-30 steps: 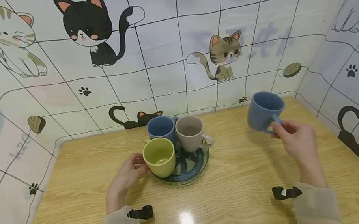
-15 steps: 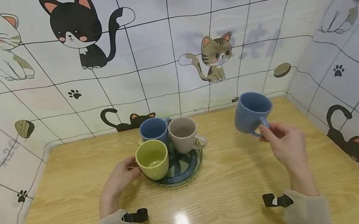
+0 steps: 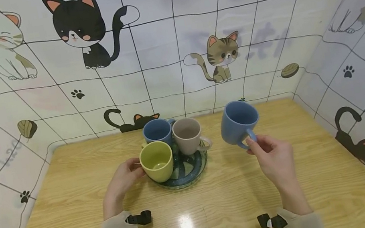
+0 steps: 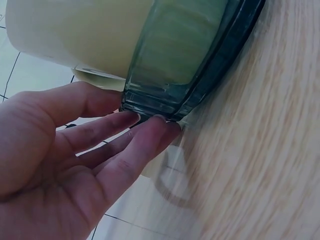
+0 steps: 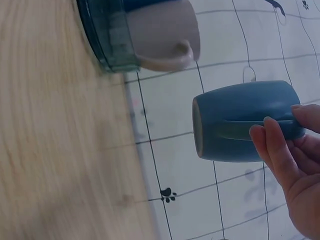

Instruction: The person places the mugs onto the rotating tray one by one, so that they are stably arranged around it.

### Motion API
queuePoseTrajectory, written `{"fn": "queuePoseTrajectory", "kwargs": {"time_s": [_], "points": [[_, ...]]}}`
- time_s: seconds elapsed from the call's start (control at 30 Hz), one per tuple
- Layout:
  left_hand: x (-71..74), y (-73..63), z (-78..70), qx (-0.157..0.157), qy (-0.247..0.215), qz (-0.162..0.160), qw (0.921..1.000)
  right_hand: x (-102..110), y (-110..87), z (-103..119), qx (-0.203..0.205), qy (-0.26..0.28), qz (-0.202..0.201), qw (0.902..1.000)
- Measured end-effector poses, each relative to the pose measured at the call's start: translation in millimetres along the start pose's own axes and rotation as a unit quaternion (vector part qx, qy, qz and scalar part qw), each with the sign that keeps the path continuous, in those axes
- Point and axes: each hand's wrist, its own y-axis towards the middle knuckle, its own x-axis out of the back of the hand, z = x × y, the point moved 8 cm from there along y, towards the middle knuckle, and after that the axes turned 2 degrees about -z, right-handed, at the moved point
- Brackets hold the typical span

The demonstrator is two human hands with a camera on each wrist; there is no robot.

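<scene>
A round greenish glass tray (image 3: 187, 181) with dark blue bands carries a yellow-green mug (image 3: 157, 161), a pinkish-beige mug (image 3: 187, 136) and a blue mug (image 3: 157, 131) at the back. At the tray's left edge my left hand (image 3: 123, 183) pinches the rim with its fingertips, as the left wrist view shows on the glass wall (image 4: 167, 55). To the right of the tray, a second blue mug (image 3: 237, 125) is held above the table, tilted. My right hand (image 3: 276, 156) pinches it by its handle (image 5: 245, 131); its base faces the tray side.
The wooden table (image 3: 220, 205) runs back to a cat-print cloth wall (image 3: 170, 83), with side walls at left and right. The beige mug's handle (image 3: 205, 143) sticks out past the tray's right edge.
My right hand has carried the blue mug leftward, closer to the tray. My left hand stays at the tray's edge, and the mugs on the tray keep their places.
</scene>
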Motion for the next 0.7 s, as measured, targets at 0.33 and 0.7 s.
{"fn": "queuePoseTrajectory", "kwargs": {"time_s": [0.33,0.7], "points": [[-2.5,2.5,2.7,0.005,0.003,-0.002,1.0,-19,-27.5,30,0.025,0.005,-0.009,0.9996],[-5.1,3.9,5.0,0.004,-0.011,0.011,0.9999,-24,-50.4,68,0.082,0.055,-0.011,0.995]]}}
